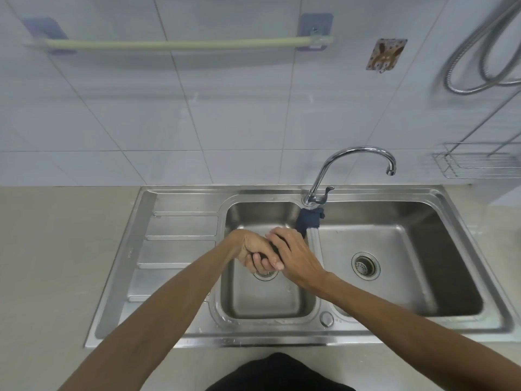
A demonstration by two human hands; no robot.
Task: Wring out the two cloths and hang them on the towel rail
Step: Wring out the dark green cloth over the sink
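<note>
Over the left sink bowl [282, 306], my left hand [252, 251] and my right hand [293, 255] are clenched together around a dark cloth [271, 247]. Only a sliver of that cloth shows between the fingers. A second dark blue cloth [308, 218] lies draped over the divider between the two bowls, just below the tap base. The pale green towel rail [180, 44] is fixed high on the tiled wall, bare.
A chrome swan-neck tap [352, 156] arches over the right bowl [400, 266]. The ribbed draining board [180, 238] lies left of the bowls. A wire rack [479, 162] and a shower hose [479, 66] hang at the right; a wall hook [384, 56] is near the rail.
</note>
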